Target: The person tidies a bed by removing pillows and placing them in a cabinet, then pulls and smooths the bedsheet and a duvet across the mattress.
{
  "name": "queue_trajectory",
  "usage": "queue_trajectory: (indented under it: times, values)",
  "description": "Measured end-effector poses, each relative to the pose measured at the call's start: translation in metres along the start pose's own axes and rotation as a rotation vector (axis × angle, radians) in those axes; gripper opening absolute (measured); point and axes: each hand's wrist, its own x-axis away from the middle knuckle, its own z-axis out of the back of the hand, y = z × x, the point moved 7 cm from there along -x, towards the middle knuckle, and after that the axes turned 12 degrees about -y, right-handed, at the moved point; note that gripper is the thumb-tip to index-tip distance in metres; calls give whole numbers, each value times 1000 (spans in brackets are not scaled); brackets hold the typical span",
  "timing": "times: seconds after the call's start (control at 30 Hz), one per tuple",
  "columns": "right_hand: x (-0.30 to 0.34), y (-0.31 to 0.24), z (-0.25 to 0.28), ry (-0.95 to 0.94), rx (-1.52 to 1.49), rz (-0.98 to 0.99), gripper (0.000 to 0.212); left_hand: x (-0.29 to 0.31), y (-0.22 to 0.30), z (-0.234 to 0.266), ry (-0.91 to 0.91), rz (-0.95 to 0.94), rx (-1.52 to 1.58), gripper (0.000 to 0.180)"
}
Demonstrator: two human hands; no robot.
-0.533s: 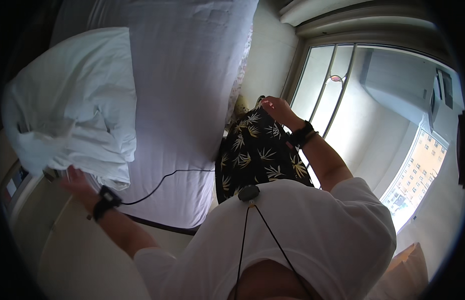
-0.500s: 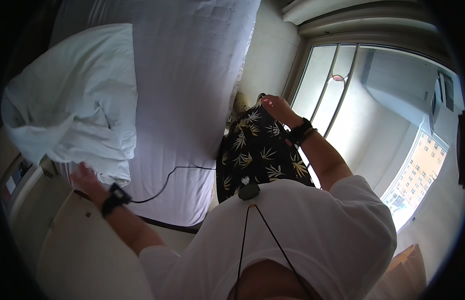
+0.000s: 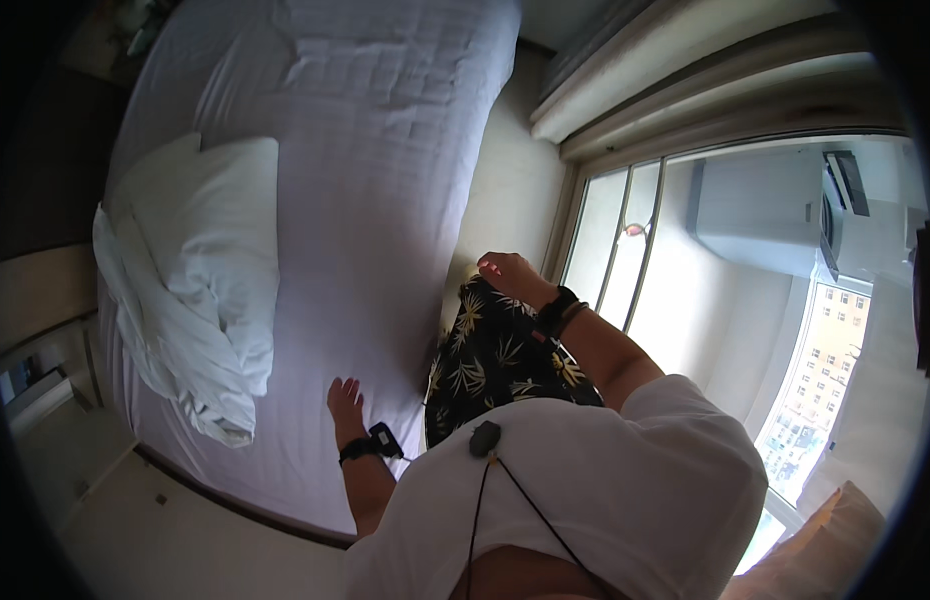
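A white quilt (image 3: 225, 230) lies on the left part of the bed, folded over on itself with its near end bunched and wrinkled. My left hand (image 3: 347, 402) hovers over the pale lilac bedsheet (image 3: 365, 200), to the right of the quilt and apart from it. Its fingers are stretched out and nothing is in them. Above my patterned black shorts (image 3: 505, 365), my right hand (image 3: 512, 278) has its fingers loosely curled, with nothing seen in it. Each wrist wears a black band.
A wooden bed edge (image 3: 240, 508) runs along the bed's near side. To the right stand a glass window or door (image 3: 665, 250) and its frame. A peach-coloured cushion or cloth (image 3: 825, 545) shows at the lower right.
My left hand has come away from the quilt's near corner and moved right, toward my body. The quilt's raised near-left part has settled onto the bed. The view has shifted.
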Motion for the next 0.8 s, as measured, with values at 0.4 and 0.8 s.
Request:
queue_trajectory:
  times: [0.4, 0.8]
  values:
    - [-230, 119, 337, 628, -154, 129, 25, -159, 161, -172, 95, -148, -261, 37]
    - [-505, 246, 497, 731, -34, -40, 35, -358, 313, -552, 214, -532, -1392, 62]
